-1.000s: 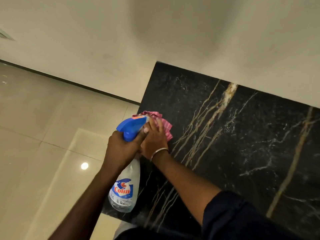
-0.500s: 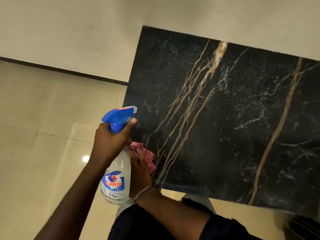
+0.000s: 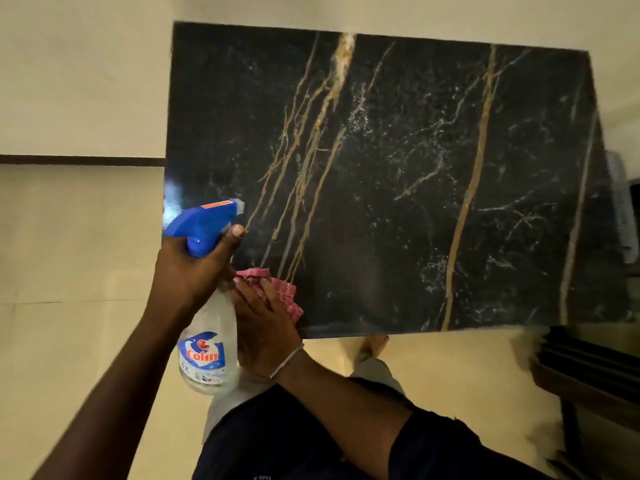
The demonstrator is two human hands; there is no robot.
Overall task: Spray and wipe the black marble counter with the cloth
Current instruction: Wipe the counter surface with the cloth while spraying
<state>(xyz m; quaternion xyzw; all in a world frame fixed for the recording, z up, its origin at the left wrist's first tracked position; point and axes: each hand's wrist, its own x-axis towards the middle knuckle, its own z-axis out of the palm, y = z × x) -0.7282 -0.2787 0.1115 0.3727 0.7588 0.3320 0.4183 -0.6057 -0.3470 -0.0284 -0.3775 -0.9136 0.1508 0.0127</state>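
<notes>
Below, the left hand [image 3: 187,271] gripped a spray bottle [image 3: 207,341] by its neck, one finger seemingly on the trigger. Beside it, the right hand [image 3: 266,327] lay flat, fingers spread, pressing a pink cloth [image 3: 287,296] onto the black marble surface [image 3: 415,202] near its front left corner.

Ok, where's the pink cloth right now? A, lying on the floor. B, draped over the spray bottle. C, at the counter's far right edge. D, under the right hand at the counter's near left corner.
D: the right hand presses flat on the pink cloth at the near left corner of the black marble counter, beside the spray bottle that the left hand grips.
</notes>
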